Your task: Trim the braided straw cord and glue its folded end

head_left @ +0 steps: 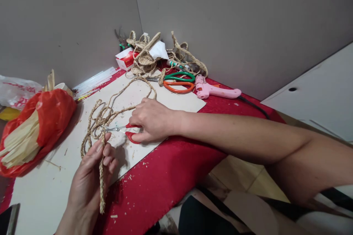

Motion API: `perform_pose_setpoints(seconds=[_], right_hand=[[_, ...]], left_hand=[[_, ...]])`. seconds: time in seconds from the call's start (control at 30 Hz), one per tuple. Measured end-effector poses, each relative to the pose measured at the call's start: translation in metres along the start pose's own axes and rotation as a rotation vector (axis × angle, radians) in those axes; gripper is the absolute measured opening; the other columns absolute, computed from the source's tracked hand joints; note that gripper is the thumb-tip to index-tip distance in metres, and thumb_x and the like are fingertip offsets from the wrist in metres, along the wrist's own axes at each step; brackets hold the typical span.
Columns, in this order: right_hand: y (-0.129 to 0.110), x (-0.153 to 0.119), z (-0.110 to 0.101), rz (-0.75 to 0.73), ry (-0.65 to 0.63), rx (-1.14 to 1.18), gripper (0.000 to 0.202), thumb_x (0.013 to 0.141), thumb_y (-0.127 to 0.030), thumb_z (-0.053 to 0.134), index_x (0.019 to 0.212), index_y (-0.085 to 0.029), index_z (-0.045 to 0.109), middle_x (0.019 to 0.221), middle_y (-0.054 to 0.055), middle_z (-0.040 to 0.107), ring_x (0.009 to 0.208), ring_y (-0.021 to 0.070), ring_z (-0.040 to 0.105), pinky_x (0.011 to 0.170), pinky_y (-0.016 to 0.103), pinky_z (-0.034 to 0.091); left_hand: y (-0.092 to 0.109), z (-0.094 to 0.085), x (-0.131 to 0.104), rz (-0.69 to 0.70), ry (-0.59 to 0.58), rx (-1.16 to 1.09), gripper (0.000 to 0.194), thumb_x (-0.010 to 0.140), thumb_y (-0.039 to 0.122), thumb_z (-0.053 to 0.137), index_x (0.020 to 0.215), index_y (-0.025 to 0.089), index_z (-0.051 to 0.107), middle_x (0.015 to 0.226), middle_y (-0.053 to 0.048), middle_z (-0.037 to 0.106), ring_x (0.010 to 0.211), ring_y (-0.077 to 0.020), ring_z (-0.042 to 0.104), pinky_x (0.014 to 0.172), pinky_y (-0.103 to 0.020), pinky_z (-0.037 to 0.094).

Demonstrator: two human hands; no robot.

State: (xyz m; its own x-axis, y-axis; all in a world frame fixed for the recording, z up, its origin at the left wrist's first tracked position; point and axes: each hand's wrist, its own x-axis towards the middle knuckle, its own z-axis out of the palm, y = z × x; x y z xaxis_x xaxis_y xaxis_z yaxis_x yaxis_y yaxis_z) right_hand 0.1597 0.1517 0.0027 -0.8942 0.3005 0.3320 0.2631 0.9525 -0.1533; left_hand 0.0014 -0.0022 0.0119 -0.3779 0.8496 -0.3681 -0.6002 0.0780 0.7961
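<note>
My left hand (pixel 95 169) pinches a braided straw cord (pixel 102 180), whose end hangs down past the fingers. My right hand (pixel 150 121) has its fingers in the red handles of small scissors (pixel 132 133). The scissor blades point left and reach the cord just above my left fingertips; whether they touch it is hard to tell. Loops of the same braid (pixel 103 115) lie tangled on the white board (pixel 176 106) behind my left hand, and one strand runs up toward the back pile.
A red plastic bag (pixel 59 110) with pale husks sits at the left. Behind are piled braided cords (pixel 145 62), a red-and-white box (pixel 125 58), green-and-orange-handled scissors (pixel 179 82) and a pink glue gun (pixel 217 91) with a black cable. A dark device (pixel 9 218) lies bottom left.
</note>
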Motion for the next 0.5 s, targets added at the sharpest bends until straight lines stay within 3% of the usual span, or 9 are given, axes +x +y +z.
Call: perform_pose_setpoints(seconds=[0.1, 0.23, 0.5], right_hand=[[0.0031, 0.0014, -0.0006, 0.032, -0.031, 0.044, 0.034, 0.086, -0.038, 0.049, 0.069, -0.017, 0.069, 0.068, 0.005, 0.069, 0.061, 0.0143, 0.052, 0.064, 0.031, 0.026], [0.0056, 0.0001, -0.0002, 0.057, 0.019, 0.108, 0.034, 0.085, -0.038, 0.049, 0.065, -0.017, 0.067, 0.064, 0.003, 0.067, 0.057, 0.0122, 0.048, 0.060, 0.029, 0.024], [-0.0007, -0.0053, 0.0038, -0.145, -0.008, 0.076, 0.035, 0.082, -0.043, 0.050, 0.064, -0.017, 0.065, 0.060, 0.003, 0.064, 0.058, 0.0133, 0.049, 0.065, 0.031, 0.027]], left_hand=[[0.0004, 0.0004, -0.0002, -0.003, -0.005, 0.011, 0.033, 0.079, 0.003, 0.061, 0.111, 0.007, 0.067, 0.068, 0.000, 0.053, 0.053, -0.0071, 0.049, 0.047, -0.018, 0.048], [0.0027, -0.0024, 0.0000, -0.007, -0.014, 0.024, 0.036, 0.078, 0.002, 0.060, 0.113, 0.004, 0.066, 0.074, -0.004, 0.057, 0.057, -0.0089, 0.054, 0.049, -0.020, 0.051], [0.0026, 0.0002, 0.0050, 0.066, 0.075, 0.012, 0.018, 0.076, 0.001, 0.061, 0.089, 0.011, 0.069, 0.069, -0.003, 0.061, 0.053, -0.0081, 0.053, 0.047, -0.017, 0.050]])
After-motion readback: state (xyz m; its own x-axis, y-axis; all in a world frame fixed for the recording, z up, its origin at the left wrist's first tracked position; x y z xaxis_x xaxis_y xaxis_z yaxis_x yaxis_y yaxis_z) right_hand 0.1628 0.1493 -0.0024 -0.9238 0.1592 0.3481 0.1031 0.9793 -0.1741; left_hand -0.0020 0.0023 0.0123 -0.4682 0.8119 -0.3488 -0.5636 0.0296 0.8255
